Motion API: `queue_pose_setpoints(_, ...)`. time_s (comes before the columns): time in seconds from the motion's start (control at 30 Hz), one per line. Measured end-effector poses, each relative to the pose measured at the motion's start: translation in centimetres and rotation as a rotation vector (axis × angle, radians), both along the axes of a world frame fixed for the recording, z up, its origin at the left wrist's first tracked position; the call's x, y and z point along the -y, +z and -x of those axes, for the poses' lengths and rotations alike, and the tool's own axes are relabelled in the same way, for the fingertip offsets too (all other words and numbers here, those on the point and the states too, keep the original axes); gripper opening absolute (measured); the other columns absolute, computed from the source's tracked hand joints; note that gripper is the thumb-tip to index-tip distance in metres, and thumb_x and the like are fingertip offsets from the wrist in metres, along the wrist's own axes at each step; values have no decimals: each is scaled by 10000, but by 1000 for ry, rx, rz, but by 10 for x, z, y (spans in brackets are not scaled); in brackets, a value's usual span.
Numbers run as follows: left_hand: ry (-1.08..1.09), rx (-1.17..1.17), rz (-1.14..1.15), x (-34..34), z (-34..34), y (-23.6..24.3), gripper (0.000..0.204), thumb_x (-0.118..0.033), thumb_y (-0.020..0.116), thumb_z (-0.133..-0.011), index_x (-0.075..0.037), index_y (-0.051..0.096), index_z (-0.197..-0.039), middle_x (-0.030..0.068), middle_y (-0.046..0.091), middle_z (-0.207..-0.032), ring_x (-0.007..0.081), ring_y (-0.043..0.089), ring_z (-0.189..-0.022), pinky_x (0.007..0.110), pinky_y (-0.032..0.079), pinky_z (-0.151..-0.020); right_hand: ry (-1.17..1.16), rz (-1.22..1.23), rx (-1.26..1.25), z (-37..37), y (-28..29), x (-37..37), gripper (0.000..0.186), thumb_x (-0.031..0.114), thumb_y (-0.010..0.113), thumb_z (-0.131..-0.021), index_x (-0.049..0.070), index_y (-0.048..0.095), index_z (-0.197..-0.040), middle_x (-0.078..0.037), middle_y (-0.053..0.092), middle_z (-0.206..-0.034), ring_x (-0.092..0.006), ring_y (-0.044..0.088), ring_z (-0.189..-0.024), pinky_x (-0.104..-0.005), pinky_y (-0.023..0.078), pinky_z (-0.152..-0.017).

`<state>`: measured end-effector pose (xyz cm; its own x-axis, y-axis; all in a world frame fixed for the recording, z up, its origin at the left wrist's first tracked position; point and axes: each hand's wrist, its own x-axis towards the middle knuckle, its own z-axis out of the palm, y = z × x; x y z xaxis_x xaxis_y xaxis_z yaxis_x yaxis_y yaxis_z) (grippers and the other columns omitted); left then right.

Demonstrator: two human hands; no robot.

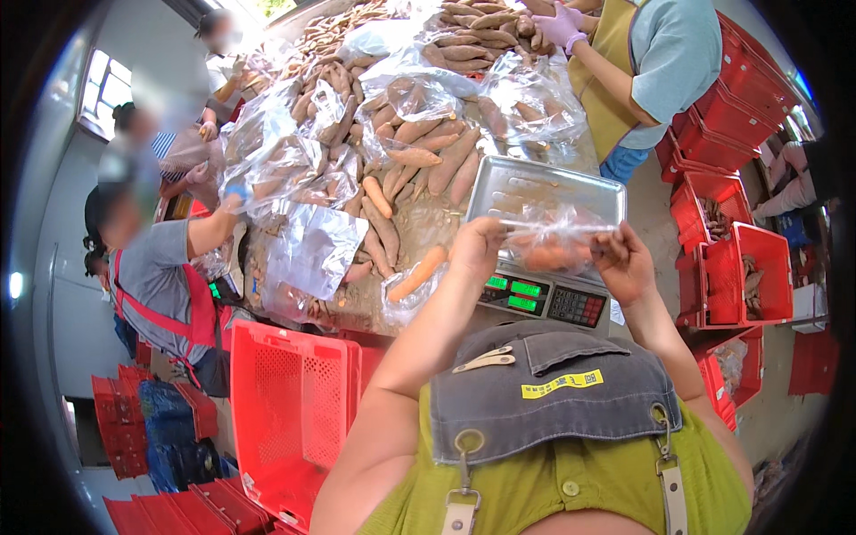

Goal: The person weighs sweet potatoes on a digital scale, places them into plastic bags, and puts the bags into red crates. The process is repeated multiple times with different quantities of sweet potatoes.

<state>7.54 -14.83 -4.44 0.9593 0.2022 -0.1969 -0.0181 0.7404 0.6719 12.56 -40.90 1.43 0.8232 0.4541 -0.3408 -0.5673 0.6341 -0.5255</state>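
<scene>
A clear plastic bag (pixel 560 251) with orange-skinned sweet potatoes inside hangs between my two hands, over the near part of the metal tray of a digital scale (pixel 546 181). My left hand (pixel 479 247) pinches one end of the bag's gathered top. The other end is gripped by the fingers of my right hand (pixel 626 265). Between them the plastic is drawn out sideways and bunched in the middle. Just left of the scale, a peeled-looking orange sweet potato (pixel 417 275) lies on a piece of clear plastic (pixel 394 306).
Sweet potatoes (pixel 455 165) and loose clear bags (pixel 267 134) cover the table. A red crate (pixel 294 392) stands at my left; more red crates (pixel 744 276) are stacked at right. A co-worker in a yellow apron (pixel 602 76) works at far right, others (pixel 169 276) along the left side.
</scene>
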Motion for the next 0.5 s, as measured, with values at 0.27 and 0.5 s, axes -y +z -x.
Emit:
queue_pose_setpoints(0.27, -532, 203, -413, 74, 24, 124, 345, -152, 508, -944, -1, 478, -1253, 128, 642, -936, 153, 608, -884, 258, 471, -757, 439, 453, 723, -11, 23, -32, 330, 111, 600, -867, -3, 578, -1175, -34, 623, -924, -99, 592, -807, -246, 501, -699)
queue_pose_setpoints(0.5, -460, -79, -1066, -14, -4, 86, 281, -152, 644, -819, 0, 675, -1053, 135, 676, -1015, 163, 617, -918, 282, 473, -818, 509, 431, 740, -44, -14, 32, 188, -15, 498, -698, 20, 599, -852, -14, 597, -798, -103, 546, -739, -230, 432, -693)
